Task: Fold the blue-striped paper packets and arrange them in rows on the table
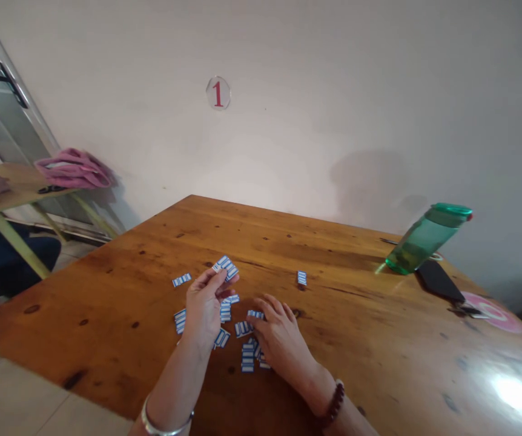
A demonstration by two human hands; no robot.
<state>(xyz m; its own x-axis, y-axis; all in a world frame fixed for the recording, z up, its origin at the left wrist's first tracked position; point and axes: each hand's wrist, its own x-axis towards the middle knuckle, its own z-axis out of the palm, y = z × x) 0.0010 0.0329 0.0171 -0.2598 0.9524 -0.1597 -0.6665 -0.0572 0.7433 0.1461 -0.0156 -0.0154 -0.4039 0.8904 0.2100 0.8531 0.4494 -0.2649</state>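
Observation:
My left hand [205,303] is raised a little over the table, its thumb and fingers pinching a small fanned stack of blue-and-white striped cards [227,266]. Below and beside it, more small cards [225,312] of the same pattern lie scattered, partly hidden by the hand. My right hand [279,333] is low over the table with fingers apart and bent. A card [255,314] shows between its thumb and index finger; whether they grip it is unclear. Other loose cards [247,357] overlap beside that hand, some under it.
Single cards lie apart at the left [181,280] and farther right [301,278] on the wooden table [252,230]. Toward the right edge are a tilted green bottle [429,239], a dark flat case [439,281], keys [467,310] and a pink round mat [497,315].

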